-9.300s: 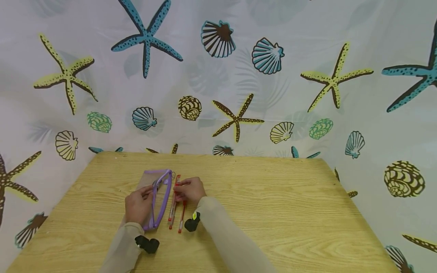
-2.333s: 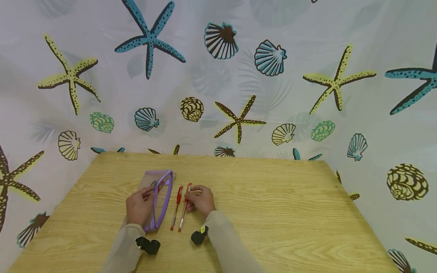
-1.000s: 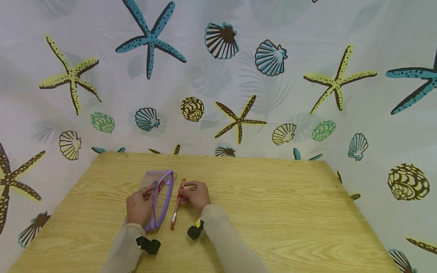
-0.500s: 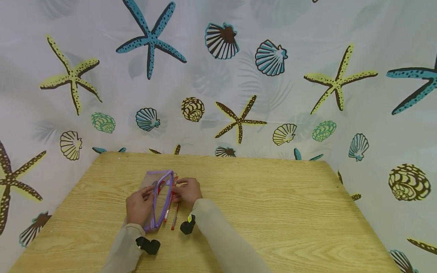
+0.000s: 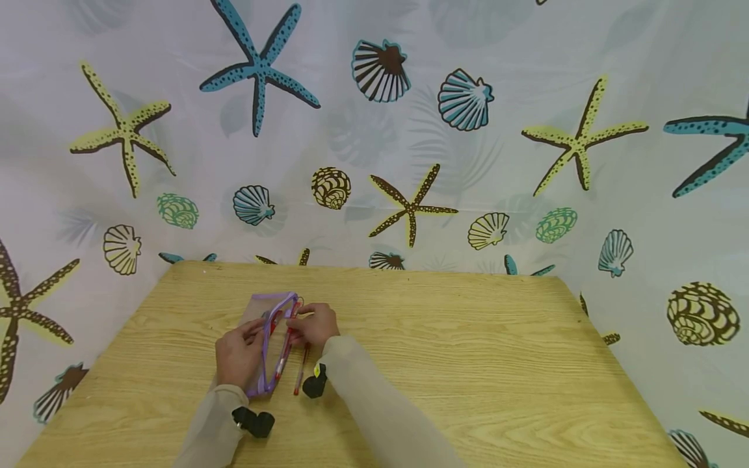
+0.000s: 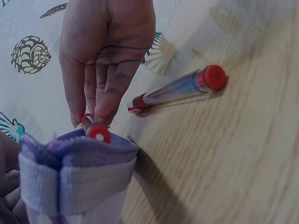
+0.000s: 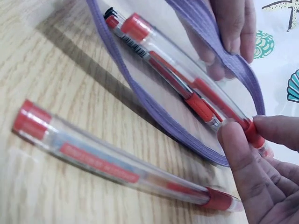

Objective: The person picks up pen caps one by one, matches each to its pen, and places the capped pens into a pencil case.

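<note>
A see-through pencil pouch (image 5: 257,305) with purple edging lies at the left of the table, its mouth wide open toward the right. My left hand (image 5: 236,354) pinches the near side of the mouth and keeps it apart. Between thumb and fingers of my right hand (image 5: 316,325) is a clear pen (image 7: 187,70) with a red grip and red end, slanting across the open mouth. Beyond it, inside the pouch, another red-gripped pen (image 7: 163,74) shows through, with a black end beside it. A similar loose pen (image 7: 117,163) lies on the table right beside the pouch.
The wooden table (image 5: 456,351) stretches away to the right. A curtain (image 5: 374,143) printed with starfish and shells hangs behind and at both sides. Small black wrist cameras (image 5: 254,421) sit on both sleeves.
Earlier, the right hand picked among pens right of the pouch; red then showed inside it. In the last second it brought one pen left over the mouth. The left hand kept its hold.
</note>
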A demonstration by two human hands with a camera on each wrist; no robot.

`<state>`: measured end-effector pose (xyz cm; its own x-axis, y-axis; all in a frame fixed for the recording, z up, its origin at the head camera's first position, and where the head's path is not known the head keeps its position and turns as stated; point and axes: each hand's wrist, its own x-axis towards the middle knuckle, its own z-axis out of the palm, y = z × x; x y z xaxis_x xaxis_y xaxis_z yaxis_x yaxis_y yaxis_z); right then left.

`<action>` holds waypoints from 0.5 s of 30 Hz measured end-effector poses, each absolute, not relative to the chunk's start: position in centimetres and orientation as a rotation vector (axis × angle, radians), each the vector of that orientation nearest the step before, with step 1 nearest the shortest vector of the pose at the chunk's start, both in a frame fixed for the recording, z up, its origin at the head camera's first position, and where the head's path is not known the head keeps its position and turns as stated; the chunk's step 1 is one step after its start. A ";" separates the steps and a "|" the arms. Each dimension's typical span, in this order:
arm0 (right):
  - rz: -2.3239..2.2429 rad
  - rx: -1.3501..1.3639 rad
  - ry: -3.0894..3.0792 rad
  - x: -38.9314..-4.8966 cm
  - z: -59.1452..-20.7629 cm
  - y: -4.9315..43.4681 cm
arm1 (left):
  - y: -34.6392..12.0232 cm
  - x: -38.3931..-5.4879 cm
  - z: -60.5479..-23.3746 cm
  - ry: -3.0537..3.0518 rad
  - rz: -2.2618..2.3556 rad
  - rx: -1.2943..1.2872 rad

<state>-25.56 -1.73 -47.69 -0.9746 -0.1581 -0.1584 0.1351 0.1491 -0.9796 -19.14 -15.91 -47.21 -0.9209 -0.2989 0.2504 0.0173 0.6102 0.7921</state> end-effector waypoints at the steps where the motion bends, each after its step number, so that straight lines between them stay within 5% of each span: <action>1: -1.911 -0.019 2.199 -25.6 -47.6 -1.8 | -15.9 -19.1 -47.2 -2.479 -1.228 0.230; 15: -1.945 -0.006 2.140 -25.4 -47.3 -3.8 | -16.2 -19.0 -46.9 -2.458 -1.249 0.212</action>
